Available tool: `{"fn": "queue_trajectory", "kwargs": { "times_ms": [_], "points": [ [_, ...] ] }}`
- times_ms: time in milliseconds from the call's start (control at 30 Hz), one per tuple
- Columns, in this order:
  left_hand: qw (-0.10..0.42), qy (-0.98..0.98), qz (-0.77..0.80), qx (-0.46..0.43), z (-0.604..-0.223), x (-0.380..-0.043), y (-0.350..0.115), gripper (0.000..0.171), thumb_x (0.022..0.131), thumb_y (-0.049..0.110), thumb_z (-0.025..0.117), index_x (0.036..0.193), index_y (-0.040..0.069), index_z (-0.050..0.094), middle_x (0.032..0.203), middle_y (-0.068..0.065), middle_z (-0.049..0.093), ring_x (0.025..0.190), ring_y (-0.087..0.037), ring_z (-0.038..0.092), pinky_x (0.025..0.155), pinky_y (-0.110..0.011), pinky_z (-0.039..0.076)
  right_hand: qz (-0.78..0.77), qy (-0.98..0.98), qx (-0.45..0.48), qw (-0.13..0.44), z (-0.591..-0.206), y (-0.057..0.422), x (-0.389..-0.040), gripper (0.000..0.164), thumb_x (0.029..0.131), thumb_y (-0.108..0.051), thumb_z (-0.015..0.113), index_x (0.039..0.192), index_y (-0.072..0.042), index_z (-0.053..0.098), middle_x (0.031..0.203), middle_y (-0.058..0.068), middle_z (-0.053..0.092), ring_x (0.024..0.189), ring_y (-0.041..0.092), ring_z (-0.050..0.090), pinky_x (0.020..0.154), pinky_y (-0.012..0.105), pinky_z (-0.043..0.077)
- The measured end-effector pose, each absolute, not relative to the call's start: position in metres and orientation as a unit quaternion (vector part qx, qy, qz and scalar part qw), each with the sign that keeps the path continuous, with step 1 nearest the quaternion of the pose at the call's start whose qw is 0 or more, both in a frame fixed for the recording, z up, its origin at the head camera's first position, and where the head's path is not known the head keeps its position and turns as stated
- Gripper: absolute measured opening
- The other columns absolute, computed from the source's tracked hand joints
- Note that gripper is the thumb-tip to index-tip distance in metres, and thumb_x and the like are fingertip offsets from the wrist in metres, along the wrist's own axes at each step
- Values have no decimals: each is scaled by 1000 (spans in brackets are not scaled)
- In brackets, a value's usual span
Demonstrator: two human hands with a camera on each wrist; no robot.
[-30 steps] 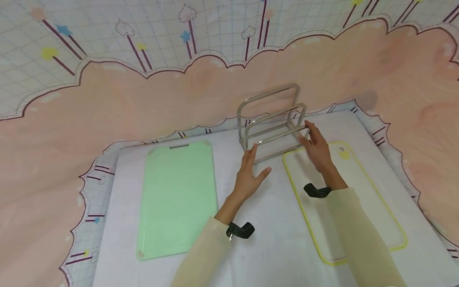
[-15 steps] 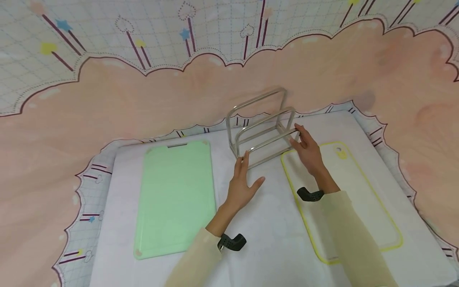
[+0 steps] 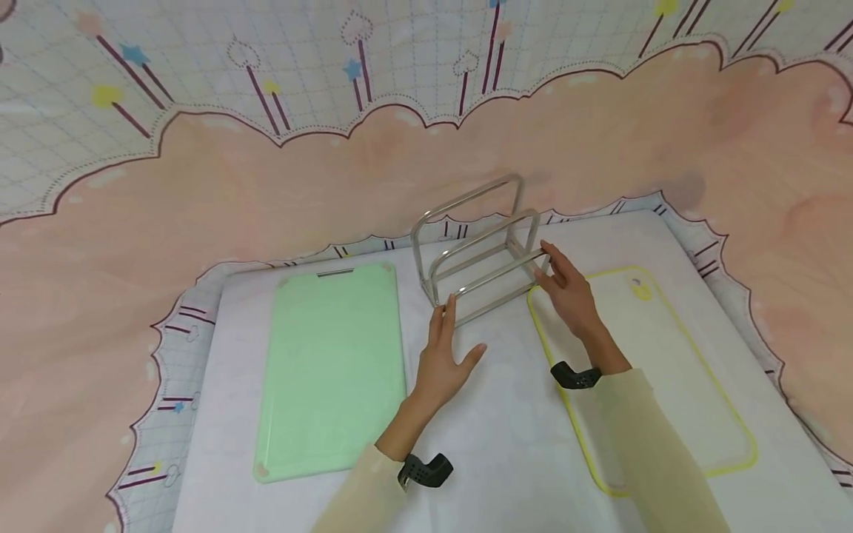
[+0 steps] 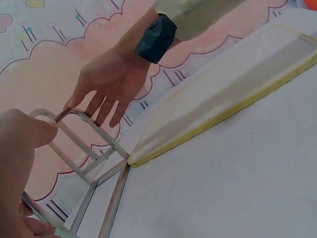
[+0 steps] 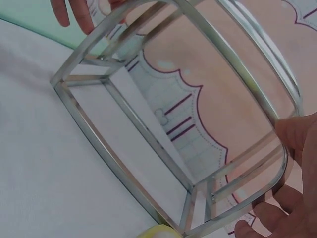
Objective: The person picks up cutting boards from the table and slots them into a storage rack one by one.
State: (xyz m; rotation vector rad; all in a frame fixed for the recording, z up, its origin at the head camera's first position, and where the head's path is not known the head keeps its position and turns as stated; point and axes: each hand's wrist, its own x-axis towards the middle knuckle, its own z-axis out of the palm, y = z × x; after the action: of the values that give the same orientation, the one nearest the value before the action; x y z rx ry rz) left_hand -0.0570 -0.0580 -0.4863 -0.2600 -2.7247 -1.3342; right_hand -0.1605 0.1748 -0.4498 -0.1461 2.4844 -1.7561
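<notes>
A silvery metal wire rack (image 3: 500, 273) with looped bars stands at the back of the white table. My right hand (image 3: 569, 300) holds its right end; the right wrist view has the thumb (image 5: 294, 131) on one side of the bar and the fingers on the other. My left hand (image 3: 440, 370) touches the rack's front left end with nearly straight fingertips, its thumb spread away. Left of the hands lies a pale green cutting board (image 3: 333, 370). A white cutting board with a yellow rim (image 3: 700, 381) lies at the right, partly covered by the right forearm.
White cloth covers the table (image 3: 493, 437). A peach and white patterned cloth (image 3: 320, 192) hangs behind and around it. Part of something orange-red (image 4: 310, 4) shows at the top right corner of the left wrist view. Black bands (image 3: 426, 470) sit on both wrists.
The rack has shifted left and a little nearer to me, with both hands moving along with it. Both cutting boards have stayed in place.
</notes>
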Motion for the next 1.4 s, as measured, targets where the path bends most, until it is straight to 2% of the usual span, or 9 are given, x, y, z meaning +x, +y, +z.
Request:
{"fn": "queue_trajectory", "kwargs": {
  "times_ms": [133, 233, 367, 600, 700, 767, 867, 1000, 1400],
  "points": [
    [46, -888, -450, -80, -486, -54, -61, 86, 93, 40, 62, 155, 20, 6, 154, -22, 16, 86, -48, 62, 60, -47, 53, -587, 805, -72, 41, -441, 170, -153, 56, 100, -15, 52, 151, -11, 30, 156, 13, 20, 140, 33, 20, 109, 45, 25],
    [44, -885, -457, -75, -486, -51, -63, 86, 93, 38, 62, 155, 20, 6, 154, -22, 15, 90, -49, 61, 62, -48, 53, -588, 804, -74, 41, -450, 171, -154, 56, 99, -15, 54, 150, -13, 32, 156, 11, 22, 140, 33, 21, 109, 46, 26],
    [49, -884, -459, -70, -486, -46, -68, 86, 93, 36, 63, 155, 18, 7, 154, -23, 15, 96, -51, 59, 67, -53, 53, -577, 813, -69, 44, -465, 173, -157, 55, 98, -20, 56, 150, -23, 35, 155, 3, 26, 140, 30, 24, 109, 44, 27],
    [73, -886, -454, -64, -483, -44, -77, 84, 93, 32, 64, 155, 15, 10, 151, -27, 20, 113, -52, 50, 75, -63, 48, -557, 825, -86, 31, -469, 168, -150, 56, 98, -17, 57, 149, -25, 36, 153, 8, 29, 139, 33, 26, 109, 50, 27],
    [69, -883, -459, -63, -483, -42, -82, 83, 93, 32, 63, 155, 16, 10, 151, -26, 19, 113, -51, 50, 77, -62, 47, -534, 839, -98, 24, -469, 166, -143, 56, 98, -16, 56, 149, -24, 35, 151, 11, 30, 138, 36, 27, 107, 53, 28],
    [65, -884, -459, -62, -485, -41, -85, 84, 93, 33, 63, 155, 18, 9, 152, -26, 18, 108, -52, 53, 76, -59, 49, -528, 842, -108, 16, -469, 165, -138, 56, 98, -15, 56, 149, -22, 36, 148, 13, 32, 136, 38, 29, 106, 54, 30],
    [63, -887, -455, -56, -490, -38, -91, 85, 93, 33, 63, 155, 20, 7, 153, -25, 16, 96, -51, 59, 71, -54, 51, -538, 836, -110, 20, -452, 156, -123, 54, 98, -10, 55, 148, -13, 37, 144, 20, 33, 134, 42, 30, 105, 57, 30],
    [65, -887, -455, -52, -494, -35, -99, 86, 92, 34, 64, 155, 23, 6, 154, -23, 16, 92, -51, 60, 71, -55, 51, -557, 823, -107, 20, -433, 144, -104, 51, 96, -3, 55, 144, 1, 38, 138, 27, 34, 130, 47, 31, 103, 60, 29],
    [51, -883, -463, -47, -491, -32, -117, 84, 91, 37, 64, 155, 28, 11, 157, -14, 15, 121, -50, 45, 86, -64, 43, -594, 799, -90, 15, -437, 133, -85, 53, 97, -4, 55, 146, -2, 37, 134, 26, 31, 129, 42, 30, 107, 60, 21]
  ]
}}
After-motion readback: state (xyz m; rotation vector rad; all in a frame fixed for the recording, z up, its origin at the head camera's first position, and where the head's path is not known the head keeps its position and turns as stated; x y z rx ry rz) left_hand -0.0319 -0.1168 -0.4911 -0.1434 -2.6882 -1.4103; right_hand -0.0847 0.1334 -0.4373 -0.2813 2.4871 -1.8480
